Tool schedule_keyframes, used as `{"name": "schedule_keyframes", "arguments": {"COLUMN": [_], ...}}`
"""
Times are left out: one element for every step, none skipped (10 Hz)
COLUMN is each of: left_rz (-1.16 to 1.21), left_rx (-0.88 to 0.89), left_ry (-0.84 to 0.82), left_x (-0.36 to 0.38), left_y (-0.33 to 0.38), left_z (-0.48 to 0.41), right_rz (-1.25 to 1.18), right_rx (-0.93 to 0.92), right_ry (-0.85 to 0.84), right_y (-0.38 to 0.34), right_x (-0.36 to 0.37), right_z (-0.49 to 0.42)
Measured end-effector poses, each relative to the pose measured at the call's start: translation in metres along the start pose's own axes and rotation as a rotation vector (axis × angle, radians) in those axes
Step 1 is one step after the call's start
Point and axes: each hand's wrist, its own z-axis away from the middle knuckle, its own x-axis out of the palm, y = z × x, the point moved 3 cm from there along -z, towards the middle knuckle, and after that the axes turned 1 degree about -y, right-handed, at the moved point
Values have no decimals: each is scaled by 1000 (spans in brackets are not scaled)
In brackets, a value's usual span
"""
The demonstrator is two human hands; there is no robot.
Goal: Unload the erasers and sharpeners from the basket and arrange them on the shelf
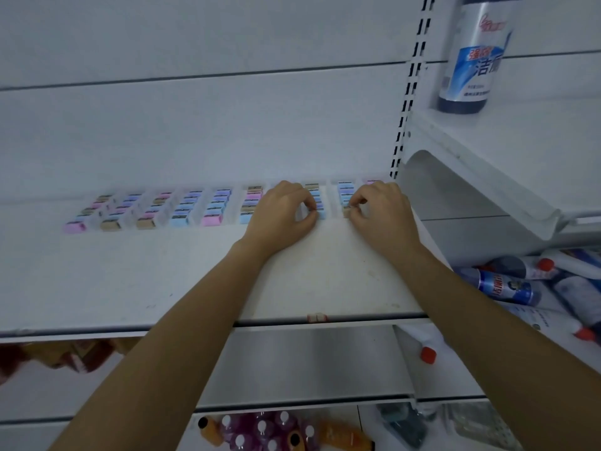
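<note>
Blue at one set of fingertips, tan at the other: the left hand (279, 213) pinched a blue sharpener (321, 215) between thumb and forefinger, and the right hand (381, 212) pinched a tan sharpener (347, 211) likewise. Both pieces sat at the front ends of neighbouring columns, on the white shelf (162, 281). Further sharpener columns (182, 208) in pink, blue, purple and tan ran leftward along the shelf's rear, each column touching the back panel. An upright cleaner bottle (471, 60) stood on the higher shelf at right. Several similar bottles (507, 285) lay tumbled below it. Pouches and orange bottles (260, 431) occupied the lowest level.
</note>
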Motion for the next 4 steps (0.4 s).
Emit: {"name": "schedule_keyframes", "arguments": {"left_rz": [49,71,-23,-151], "left_rx": [-34,-70,-35,-40], "left_ry": [38,-1,-83,-182], "left_x": [-3,-16,-40,-72], "left_y": [0,-1,-15,-29], "left_z": [1,2,-2,-2], "right_rz": [-57,-65,-21,-30], "right_rx": [7,-6,-53,-79], "right_ry": [33,26,-13,-38], "right_y": [-2,-6,-13,-23], "right_x": [-2,-5,-4,-4], "right_z": [1,0,2,4]}}
